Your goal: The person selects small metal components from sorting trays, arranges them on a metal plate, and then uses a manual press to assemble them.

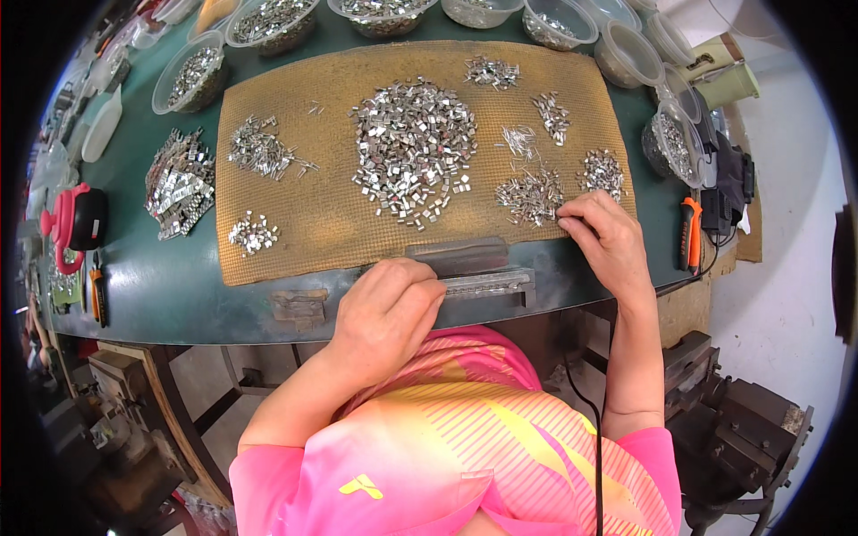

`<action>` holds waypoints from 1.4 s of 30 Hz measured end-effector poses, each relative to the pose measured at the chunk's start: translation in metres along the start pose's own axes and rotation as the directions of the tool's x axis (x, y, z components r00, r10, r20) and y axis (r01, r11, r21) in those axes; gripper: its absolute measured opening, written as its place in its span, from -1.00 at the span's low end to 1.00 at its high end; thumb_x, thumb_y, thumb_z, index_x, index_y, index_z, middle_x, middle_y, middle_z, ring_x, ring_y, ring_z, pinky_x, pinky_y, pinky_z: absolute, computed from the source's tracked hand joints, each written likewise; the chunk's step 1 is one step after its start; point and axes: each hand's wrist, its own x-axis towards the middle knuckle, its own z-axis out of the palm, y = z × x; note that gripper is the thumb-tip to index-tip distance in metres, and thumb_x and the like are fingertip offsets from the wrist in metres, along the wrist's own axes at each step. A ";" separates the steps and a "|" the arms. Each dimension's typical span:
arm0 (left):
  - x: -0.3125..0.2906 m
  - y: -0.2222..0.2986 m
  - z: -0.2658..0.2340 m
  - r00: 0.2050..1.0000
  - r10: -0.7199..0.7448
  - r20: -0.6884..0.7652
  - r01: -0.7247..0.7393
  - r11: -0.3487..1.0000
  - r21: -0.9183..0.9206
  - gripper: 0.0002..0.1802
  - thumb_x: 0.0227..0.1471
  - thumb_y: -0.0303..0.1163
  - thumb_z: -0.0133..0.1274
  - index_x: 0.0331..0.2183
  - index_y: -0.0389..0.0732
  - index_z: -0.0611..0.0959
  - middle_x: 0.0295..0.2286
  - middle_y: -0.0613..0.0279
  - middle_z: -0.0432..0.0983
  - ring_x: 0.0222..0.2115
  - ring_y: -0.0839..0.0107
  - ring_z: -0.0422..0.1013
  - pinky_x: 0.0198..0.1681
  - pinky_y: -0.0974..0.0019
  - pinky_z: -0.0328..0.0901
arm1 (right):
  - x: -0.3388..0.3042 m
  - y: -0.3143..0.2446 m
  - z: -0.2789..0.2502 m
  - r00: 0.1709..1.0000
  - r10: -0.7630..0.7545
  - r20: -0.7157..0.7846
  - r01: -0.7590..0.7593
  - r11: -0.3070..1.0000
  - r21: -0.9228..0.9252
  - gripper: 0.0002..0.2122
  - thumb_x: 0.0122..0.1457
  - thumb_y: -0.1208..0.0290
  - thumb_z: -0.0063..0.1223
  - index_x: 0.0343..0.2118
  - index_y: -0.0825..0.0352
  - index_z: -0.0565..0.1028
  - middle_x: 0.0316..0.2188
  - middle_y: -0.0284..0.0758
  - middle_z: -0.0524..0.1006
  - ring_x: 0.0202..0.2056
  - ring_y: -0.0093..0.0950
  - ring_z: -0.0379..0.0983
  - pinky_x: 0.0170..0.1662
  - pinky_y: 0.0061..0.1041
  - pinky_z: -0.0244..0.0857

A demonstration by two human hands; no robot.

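My left hand is closed, its fingers curled over the left end of a narrow metal rail at the table's front edge. A row of small metal pieces runs along this rail, and the fingertips are partly hidden. At the right, my right hand has thumb and forefinger pinched together. They touch the mat beside a pile of thin silver metal pieces; anything between them is too small to make out. Just beyond the rail lies a dark grey bar. A large heap of small silver links covers the mat's middle.
The tan textured mat carries several smaller piles of metal parts. Plastic bowls of parts line the far edge. Finished-looking metal bands lie left. Orange-handled pliers sit right, a pink-and-black pot-shaped object far left.
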 end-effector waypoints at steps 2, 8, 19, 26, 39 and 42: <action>-0.002 -0.005 0.003 0.999 0.041 -0.017 -0.041 0.999 0.028 -0.73 -0.16 -0.63 0.31 -0.31 -0.25 0.65 -0.33 0.16 0.56 -0.33 0.15 0.52 -0.31 0.19 0.44 | 0.002 0.001 0.005 0.999 -0.050 -0.021 0.050 0.998 -0.028 -0.92 0.13 0.52 0.27 -0.31 0.28 0.61 -0.37 -0.35 0.58 -0.32 -0.32 0.57 -0.27 -0.39 0.42; 0.001 -0.010 -0.016 0.989 0.137 0.054 -0.141 0.987 0.074 -0.69 -0.19 -0.56 0.34 -0.29 -0.24 0.69 -0.30 0.17 0.58 -0.31 0.18 0.54 -0.30 0.20 0.47 | 0.007 0.002 0.012 0.965 -0.247 -0.094 0.235 0.964 -0.123 -0.90 0.12 0.53 0.26 -0.32 0.29 0.57 -0.39 -0.31 0.57 -0.35 -0.29 0.55 -0.31 -0.35 0.41; 0.011 -0.037 -0.059 0.991 -0.109 -0.081 0.128 0.945 0.302 -0.75 -0.04 -0.50 0.32 -0.23 -0.21 0.71 -0.32 0.13 0.56 -0.28 0.13 0.48 -0.23 0.16 0.39 | -0.009 -0.014 0.000 0.983 -0.182 0.000 0.174 0.937 -0.304 -0.90 0.07 0.58 0.22 -0.37 0.31 0.50 -0.43 -0.28 0.50 -0.37 -0.25 0.49 -0.35 -0.28 0.36; 0.043 -0.093 -0.081 0.982 -0.177 -0.070 0.187 0.828 0.529 -0.84 0.04 -0.40 0.27 -0.28 -0.20 0.71 -0.36 0.12 0.51 -0.26 0.08 0.44 -0.16 0.10 0.36 | -0.011 -0.011 0.003 0.989 -0.140 -0.048 0.126 0.965 -0.230 -0.90 0.15 0.61 0.17 -0.30 0.33 0.49 -0.40 -0.25 0.51 -0.35 -0.20 0.50 -0.30 -0.25 0.37; 0.046 -0.091 -0.078 0.986 -0.165 -0.017 0.153 0.862 0.483 -0.87 0.05 -0.52 0.21 -0.32 -0.26 0.59 -0.37 0.08 0.51 -0.27 0.06 0.45 -0.20 0.08 0.34 | -0.020 -0.066 0.016 0.928 -0.371 0.044 0.367 0.927 0.073 -0.79 0.05 0.62 0.23 -0.25 0.36 0.48 -0.21 -0.24 0.57 -0.06 -0.21 0.55 0.04 -0.22 0.43; 0.039 -0.078 -0.073 0.970 -0.235 -0.059 0.241 0.911 0.335 -0.87 0.08 -0.56 0.20 -0.30 -0.28 0.57 -0.38 0.08 0.56 -0.33 0.11 0.51 -0.26 0.15 0.38 | -0.021 -0.067 0.018 0.923 -0.381 0.052 0.379 0.924 0.055 -0.79 0.04 0.62 0.22 -0.25 0.36 0.47 -0.22 -0.25 0.56 -0.07 -0.22 0.55 0.05 -0.20 0.42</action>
